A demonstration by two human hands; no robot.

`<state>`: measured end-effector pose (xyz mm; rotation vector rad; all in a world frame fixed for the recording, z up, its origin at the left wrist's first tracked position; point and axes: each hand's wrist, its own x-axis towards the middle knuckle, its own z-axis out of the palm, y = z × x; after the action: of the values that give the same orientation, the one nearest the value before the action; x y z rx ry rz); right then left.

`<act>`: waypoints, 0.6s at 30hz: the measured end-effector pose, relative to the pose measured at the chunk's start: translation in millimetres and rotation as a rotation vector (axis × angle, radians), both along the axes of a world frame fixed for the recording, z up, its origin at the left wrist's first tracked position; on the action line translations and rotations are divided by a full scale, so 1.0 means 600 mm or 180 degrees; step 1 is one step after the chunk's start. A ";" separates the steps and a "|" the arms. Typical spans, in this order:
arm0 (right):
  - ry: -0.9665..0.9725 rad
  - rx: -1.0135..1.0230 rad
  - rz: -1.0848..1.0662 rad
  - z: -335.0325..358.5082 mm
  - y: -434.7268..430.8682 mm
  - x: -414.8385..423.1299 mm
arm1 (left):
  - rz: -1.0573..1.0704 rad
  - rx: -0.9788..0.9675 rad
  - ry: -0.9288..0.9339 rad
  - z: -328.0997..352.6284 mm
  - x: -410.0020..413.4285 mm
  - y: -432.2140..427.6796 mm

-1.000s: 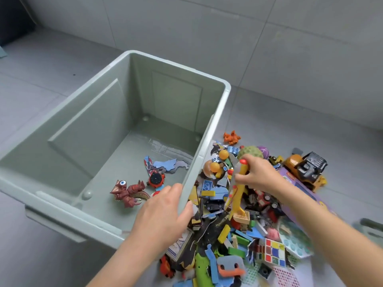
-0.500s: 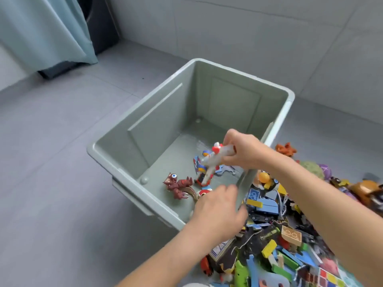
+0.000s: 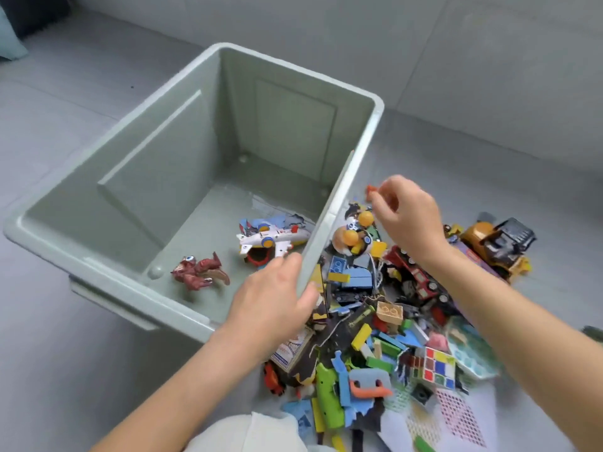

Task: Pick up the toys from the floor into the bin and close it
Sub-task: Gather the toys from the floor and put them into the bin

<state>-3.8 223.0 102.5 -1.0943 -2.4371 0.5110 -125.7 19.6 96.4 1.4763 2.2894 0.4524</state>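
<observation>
Left hand (image 3: 274,298) grips bin (image 3: 287,125); right hand (image 3: 408,216) over toys (image 3: 388,313).

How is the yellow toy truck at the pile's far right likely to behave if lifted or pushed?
The yellow truck looks like rigid moulded plastic, so it should lift as one stiff piece. It is one of the bulkiest toys there, so probably heavier than the small blocks. Pushed, it may roll, though its wheels are unclear.
</observation>
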 end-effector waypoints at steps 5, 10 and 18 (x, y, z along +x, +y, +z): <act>-0.2325 -0.0829 0.0844 -0.163 -0.107 0.043 | 0.0054 0.0049 0.0052 0.002 0.002 0.000; -0.2170 -0.1306 0.0088 -0.267 -0.184 -0.026 | 0.0133 0.0034 0.0091 0.006 0.005 0.002; -0.0895 -0.2498 -0.0420 -0.134 -0.057 0.053 | 0.0083 -0.0037 0.0049 0.006 0.002 0.001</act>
<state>28.0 188.9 22.2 -1.7062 -2.4049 1.4251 -124.3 20.5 100.1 1.4508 2.3217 0.4357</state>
